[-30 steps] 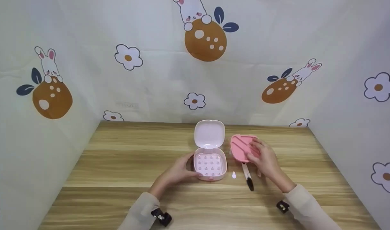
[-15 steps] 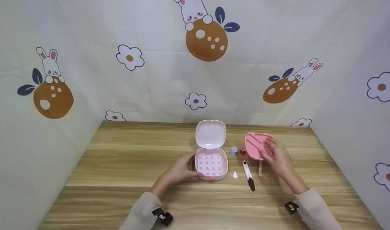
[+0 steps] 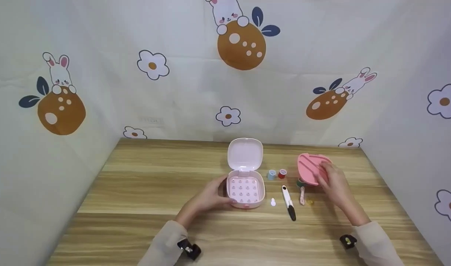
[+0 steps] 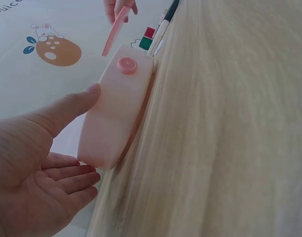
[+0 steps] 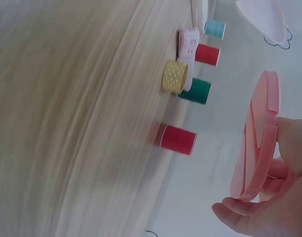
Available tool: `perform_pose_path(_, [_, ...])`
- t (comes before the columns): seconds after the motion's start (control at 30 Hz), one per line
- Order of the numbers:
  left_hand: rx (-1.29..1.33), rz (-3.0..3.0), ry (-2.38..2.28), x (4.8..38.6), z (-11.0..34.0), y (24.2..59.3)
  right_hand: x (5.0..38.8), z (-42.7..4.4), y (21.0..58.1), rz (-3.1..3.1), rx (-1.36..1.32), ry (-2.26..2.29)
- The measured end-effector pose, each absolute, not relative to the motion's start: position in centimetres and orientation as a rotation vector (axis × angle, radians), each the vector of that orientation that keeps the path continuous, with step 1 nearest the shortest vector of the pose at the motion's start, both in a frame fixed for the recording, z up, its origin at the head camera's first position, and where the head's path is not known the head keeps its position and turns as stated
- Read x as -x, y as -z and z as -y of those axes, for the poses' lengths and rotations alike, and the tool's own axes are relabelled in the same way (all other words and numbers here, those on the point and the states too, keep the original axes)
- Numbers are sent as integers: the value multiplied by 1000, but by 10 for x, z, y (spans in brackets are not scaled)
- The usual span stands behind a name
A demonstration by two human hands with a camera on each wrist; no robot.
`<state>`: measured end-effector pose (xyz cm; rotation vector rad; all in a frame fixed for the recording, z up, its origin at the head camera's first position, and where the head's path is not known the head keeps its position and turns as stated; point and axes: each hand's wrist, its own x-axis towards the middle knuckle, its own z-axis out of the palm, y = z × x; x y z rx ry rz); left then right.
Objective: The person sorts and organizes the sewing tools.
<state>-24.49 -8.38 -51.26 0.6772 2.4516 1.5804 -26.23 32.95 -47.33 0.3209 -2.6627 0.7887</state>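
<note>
A wood-grain surface spans the lower frame. Right of centre, the right hand pinches a pink tray raised partly over a green spool. At centre, the left hand, fingers loosely spread, braces the open pink box. The step in hand looks like holding the tray apart from the box; lowering it would call for clearing the spool.

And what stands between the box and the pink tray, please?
A blue spool and a red spool stand between the box and the tray, as the head view shows.
</note>
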Motion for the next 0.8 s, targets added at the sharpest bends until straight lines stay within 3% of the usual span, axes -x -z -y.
perform_pose_path(0.8, [-640, -2465, -1552, 245, 84, 514, 265, -378, 484, 2657, -314, -618])
